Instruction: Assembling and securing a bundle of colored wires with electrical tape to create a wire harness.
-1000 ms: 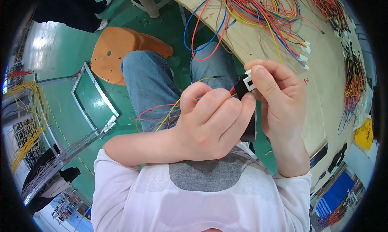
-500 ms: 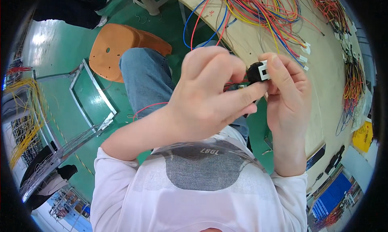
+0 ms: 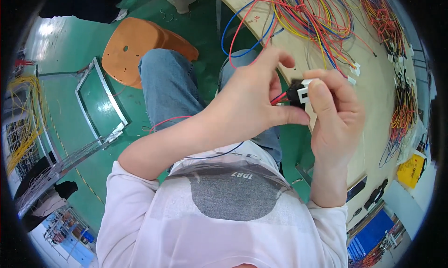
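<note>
Here, both hands' grip on black connector (image 3: 297, 91); yellow packet (image 3: 410, 170) far right.

Two hands (image 3: 252, 104), one black connector (image 3: 297, 92), one orange stool (image 3: 140, 44)

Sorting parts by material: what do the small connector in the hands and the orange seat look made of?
The connector looks like moulded plastic, matte black with a white part; red wires enter it. The orange seat seems moulded plastic too: one smooth, slightly glossy curved shell with a small hole.
</note>
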Motion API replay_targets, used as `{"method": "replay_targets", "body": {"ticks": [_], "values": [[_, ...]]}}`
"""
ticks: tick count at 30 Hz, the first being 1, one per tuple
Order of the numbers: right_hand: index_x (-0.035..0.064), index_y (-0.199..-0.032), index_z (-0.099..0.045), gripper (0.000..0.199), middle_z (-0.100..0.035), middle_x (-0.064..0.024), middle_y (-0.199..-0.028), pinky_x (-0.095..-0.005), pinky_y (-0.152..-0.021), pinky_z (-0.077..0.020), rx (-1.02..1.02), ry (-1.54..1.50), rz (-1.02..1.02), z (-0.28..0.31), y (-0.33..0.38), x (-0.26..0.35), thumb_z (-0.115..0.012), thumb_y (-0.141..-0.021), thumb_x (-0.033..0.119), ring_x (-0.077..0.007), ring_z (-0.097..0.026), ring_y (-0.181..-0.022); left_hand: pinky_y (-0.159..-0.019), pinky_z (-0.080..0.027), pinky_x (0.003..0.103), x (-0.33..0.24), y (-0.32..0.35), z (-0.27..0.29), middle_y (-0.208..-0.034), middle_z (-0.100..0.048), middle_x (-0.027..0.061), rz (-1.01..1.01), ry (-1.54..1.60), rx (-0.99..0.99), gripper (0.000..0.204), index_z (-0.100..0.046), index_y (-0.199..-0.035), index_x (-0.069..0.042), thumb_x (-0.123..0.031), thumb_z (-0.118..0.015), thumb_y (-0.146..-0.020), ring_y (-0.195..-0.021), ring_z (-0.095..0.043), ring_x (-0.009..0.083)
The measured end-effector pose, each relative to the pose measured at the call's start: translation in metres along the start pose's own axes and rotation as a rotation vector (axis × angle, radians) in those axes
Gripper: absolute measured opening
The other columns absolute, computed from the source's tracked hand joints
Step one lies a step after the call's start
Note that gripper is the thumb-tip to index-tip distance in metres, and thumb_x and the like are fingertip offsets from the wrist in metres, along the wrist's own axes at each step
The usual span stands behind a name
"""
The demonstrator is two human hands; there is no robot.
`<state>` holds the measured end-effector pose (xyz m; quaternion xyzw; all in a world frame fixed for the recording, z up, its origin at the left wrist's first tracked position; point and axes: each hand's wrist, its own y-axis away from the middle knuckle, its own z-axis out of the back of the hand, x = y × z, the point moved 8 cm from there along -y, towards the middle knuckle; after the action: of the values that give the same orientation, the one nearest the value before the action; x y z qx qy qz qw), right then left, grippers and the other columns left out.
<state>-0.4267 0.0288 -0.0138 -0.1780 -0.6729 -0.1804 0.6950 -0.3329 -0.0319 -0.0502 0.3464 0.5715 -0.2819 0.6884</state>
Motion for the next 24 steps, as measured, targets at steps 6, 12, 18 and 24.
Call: {"method": "replay_targets", "body": {"ticks": [6, 12, 18, 24], "values": [[-0.0029, -0.088, -0.058, 0.012, -0.050, -0.0007, -0.077, -0.0168, -0.059, -0.0369, 0.034, -0.055, -0.020, -0.003, 0.002, -0.009, -0.056, -0.078, 0.004, -0.0055, -0.048, -0.068, -0.046, -0.041, 0.021, 0.020, -0.004, -0.018, -0.070, -0.054, 0.0036, 0.196, 0.686, 0.167, 0.049, -0.038, -0.112, -0.003, -0.006, -0.064, -0.071, -0.061, -0.054, 0.0093], [-0.0037, -0.091, -0.056, 0.015, -0.054, -0.0021, -0.080, -0.0167, -0.057, -0.0351, 0.022, -0.159, -0.034, -0.009, 0.003, -0.011, -0.055, -0.080, 0.006, -0.0050, -0.046, -0.066, -0.040, -0.034, 0.018, 0.019, 0.006, -0.011, -0.071, -0.055, 0.0034, 0.382, 1.011, 0.180, 0.030, -0.050, -0.096, -0.004, -0.030, -0.053, -0.080, -0.051, -0.048, 0.0078], [-0.0034, -0.089, -0.056, 0.015, -0.050, 0.0018, -0.066, -0.0167, -0.045, -0.0246, 0.010, -0.370, -0.281, -0.009, 0.001, -0.033, -0.056, -0.080, 0.008, -0.0022, -0.036, -0.051, -0.039, -0.030, 0.017, 0.013, 0.001, 0.015, -0.072, -0.053, 0.0028, 0.180, 0.866, -0.041, 0.036, -0.049, -0.101, -0.002, -0.026, -0.056, -0.076, -0.047, -0.043, 0.0053], [-0.0032, -0.086, -0.057, 0.013, -0.045, 0.0041, -0.061, -0.0171, -0.042, -0.0213, -0.013, -0.407, -0.425, -0.010, 0.000, -0.033, -0.056, -0.080, 0.008, -0.0017, -0.033, -0.048, -0.064, -0.037, 0.020, -0.018, 0.011, 0.026, -0.086, -0.047, 0.0095, -0.417, 0.652, -0.042, 0.048, -0.054, -0.095, 0.004, -0.042, -0.045, -0.081, -0.071, -0.045, 0.0126]]}}
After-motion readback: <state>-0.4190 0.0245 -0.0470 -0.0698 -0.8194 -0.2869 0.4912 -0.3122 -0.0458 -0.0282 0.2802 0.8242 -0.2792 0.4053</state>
